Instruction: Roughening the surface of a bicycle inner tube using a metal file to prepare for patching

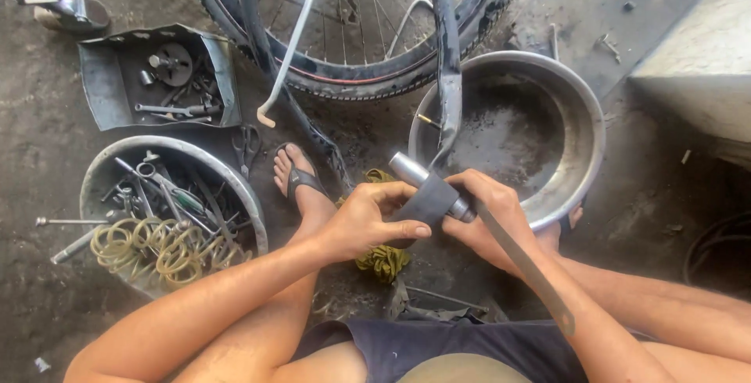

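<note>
Left hand [368, 222] grip pinching black inner tube [429, 199] over metal cylinder [415, 176], right hand [489, 219] clenched around cylinder and flat blade [524, 266]

The floor [47, 117] was dark, stained concrete. On it at the left sat a round bowl [98, 168] of tools with a yellow coil [156, 246], and above it a bent metal tray [98, 86] holding wrenches and small parts. Scissors [247, 147] lay between the bowl and a sandalled foot [297, 179]. A wheel [352, 78] stood on the floor at the top. Beside it at the right sat 1 wide metal basin [583, 140], and a yellow-green rag [383, 258] lay near the foot.
</note>
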